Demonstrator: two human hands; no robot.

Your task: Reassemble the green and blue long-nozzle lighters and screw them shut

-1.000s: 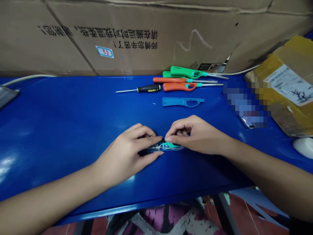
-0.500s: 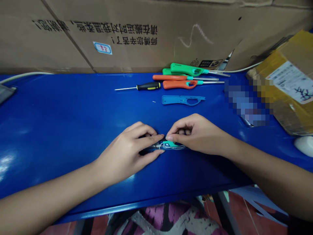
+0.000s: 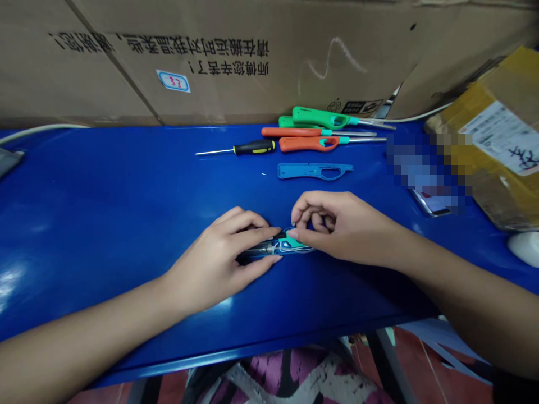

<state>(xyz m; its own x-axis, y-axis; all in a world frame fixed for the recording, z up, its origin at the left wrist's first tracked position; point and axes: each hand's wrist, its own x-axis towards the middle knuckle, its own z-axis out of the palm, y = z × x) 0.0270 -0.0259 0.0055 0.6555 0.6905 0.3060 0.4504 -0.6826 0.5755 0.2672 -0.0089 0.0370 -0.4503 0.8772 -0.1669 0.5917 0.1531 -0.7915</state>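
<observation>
On the blue table lies an opened blue lighter body point(image 3: 275, 251) with a clear tank, thin white wires and a teal piece point(image 3: 292, 241) inside. My left hand point(image 3: 227, 252) grips its left part between thumb and fingers. Above its right part is my right hand point(image 3: 341, 224), thumb on the teal piece and index finger lifted slightly away from the thumb, the other fingers curled. My right hand hides the right end of the body. A separate blue half shell point(image 3: 314, 171) lies beyond my hands.
Behind the shell are orange lighters point(image 3: 309, 144), green lighters point(image 3: 320, 118) and a black-yellow screwdriver point(image 3: 255, 147). A cardboard box point(image 3: 210, 101) borders the back. At right are a taped parcel point(image 3: 501, 140), a phone point(image 3: 433, 205) and a white object point(image 3: 524, 248).
My right index finger has risen and opened away from the thumb, showing more of the teal piece. My left hand keeps its grip. The view has shifted slightly.
</observation>
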